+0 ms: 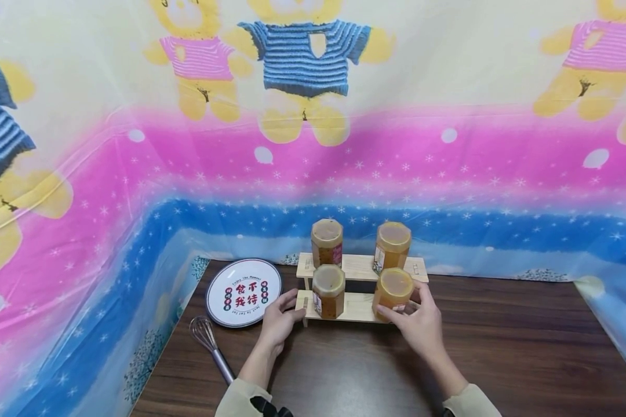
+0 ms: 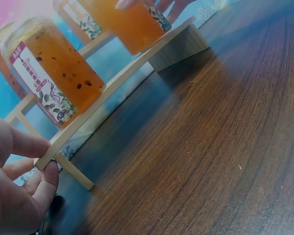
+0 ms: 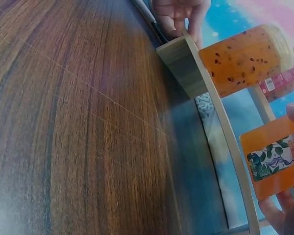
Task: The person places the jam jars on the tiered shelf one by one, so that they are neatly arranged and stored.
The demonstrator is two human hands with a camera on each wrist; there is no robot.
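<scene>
Sleeves at the bottom of the head view are leading up to both hands on a two-step wooden rack (image 1: 352, 308) at the back of the dark table (image 1: 501, 359). Left hand (image 1: 279, 318) is pinching the rack's left end between thumb and fingers; the left wrist view shows fingertips (image 2: 50, 172) curling under the lower slat, probably to steady it. Right hand (image 1: 419, 324) is wrapping thumb and fingers round the front right jar (image 1: 393, 292) sitting on the lower step, fingers closed on its sides. Front left jar (image 1: 328, 290) is standing untouched on the same step; two more jars (image 1: 327, 241) (image 1: 392, 245) are standing on the upper step. Printed plate (image 1: 243, 292) and whisk (image 1: 211, 344) are lying left of the rack, apart from both hands.
</scene>
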